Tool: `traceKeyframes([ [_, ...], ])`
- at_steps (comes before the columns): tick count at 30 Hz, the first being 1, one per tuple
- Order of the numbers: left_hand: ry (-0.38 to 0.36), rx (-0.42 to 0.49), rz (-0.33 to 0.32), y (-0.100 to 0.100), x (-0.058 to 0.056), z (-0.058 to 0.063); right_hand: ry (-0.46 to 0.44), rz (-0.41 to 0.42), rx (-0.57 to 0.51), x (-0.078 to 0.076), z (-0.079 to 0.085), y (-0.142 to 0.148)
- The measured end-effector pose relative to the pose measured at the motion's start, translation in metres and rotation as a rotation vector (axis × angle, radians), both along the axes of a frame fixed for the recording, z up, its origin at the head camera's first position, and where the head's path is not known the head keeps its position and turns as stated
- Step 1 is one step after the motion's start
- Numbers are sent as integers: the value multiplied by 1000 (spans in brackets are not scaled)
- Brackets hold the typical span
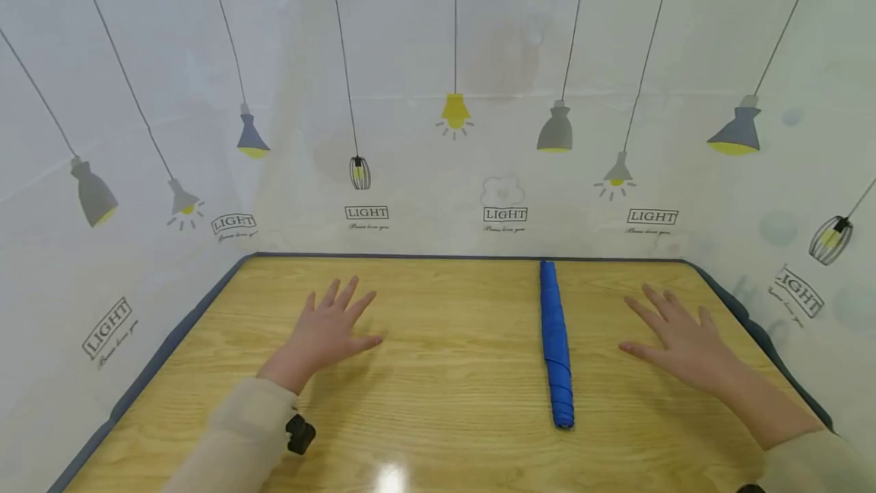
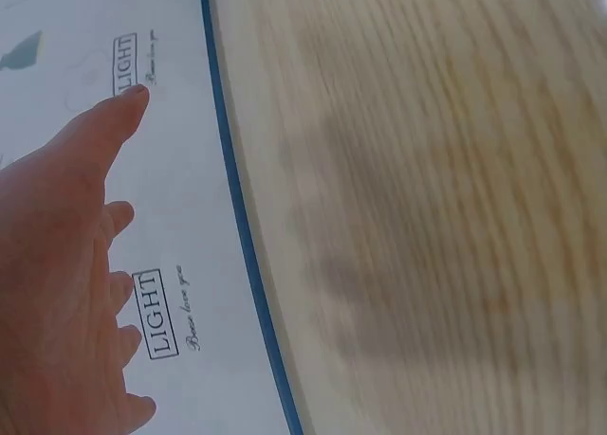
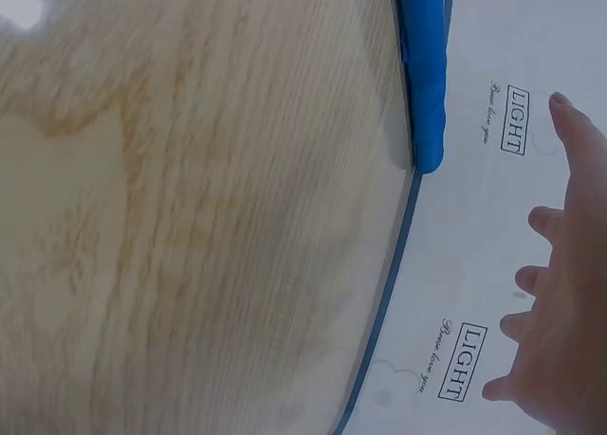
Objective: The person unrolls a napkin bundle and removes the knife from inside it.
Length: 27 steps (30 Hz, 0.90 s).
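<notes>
A long, slim blue roll [image 1: 557,348], wound in overlapping layers and wider at the near end, lies lengthwise on the wooden table [image 1: 438,402]. Its far end reaches the back edge. To its left, my left hand [image 1: 327,333] hovers over the table with fingers spread and holds nothing. On the other side my right hand [image 1: 684,341] is held out the same way, nearer to the roll, also with nothing in it. In the right wrist view one end of the roll [image 3: 424,75] shows at the top, apart from the right hand [image 3: 569,293].
Pale sheeting [image 1: 411,36] printed with hanging lamps and the word LIGHT stands around the back and sides of the table. Dark blue edging [image 1: 411,256] runs along the table's border. A dark clip-like piece [image 1: 299,434] sits at the left sleeve [image 1: 239,432].
</notes>
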<state>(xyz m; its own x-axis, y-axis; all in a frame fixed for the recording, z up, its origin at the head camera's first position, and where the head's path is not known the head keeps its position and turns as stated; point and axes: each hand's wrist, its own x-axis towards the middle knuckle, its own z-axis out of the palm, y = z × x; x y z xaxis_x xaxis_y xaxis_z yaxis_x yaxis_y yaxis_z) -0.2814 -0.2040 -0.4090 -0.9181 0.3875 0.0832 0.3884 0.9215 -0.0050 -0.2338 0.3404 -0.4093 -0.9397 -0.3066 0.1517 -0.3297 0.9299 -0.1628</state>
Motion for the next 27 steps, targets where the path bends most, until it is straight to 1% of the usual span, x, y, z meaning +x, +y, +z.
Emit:
traceKeyframes([
  [3, 1, -18, -11, 8, 0, -2, -1, 10, -18, 0, -1, -4],
  [6, 0, -36, -20, 18, 0, -1, -1, 20, -25, 0, -2, -8],
  [11, 16, -48, -54, 35, 0, 0, 7, 42, -36, 0, 0, -16],
  [15, 14, -26, -80, 49, -2, 1, 9, 53, -37, -1, -1, -22],
  [21, 7, -21, -90, 71, -3, 3, 10, 66, -48, -1, -1, -31],
  [27, -16, 1, -106, 93, -1, 5, 11, 82, -42, -3, -2, -41],
])
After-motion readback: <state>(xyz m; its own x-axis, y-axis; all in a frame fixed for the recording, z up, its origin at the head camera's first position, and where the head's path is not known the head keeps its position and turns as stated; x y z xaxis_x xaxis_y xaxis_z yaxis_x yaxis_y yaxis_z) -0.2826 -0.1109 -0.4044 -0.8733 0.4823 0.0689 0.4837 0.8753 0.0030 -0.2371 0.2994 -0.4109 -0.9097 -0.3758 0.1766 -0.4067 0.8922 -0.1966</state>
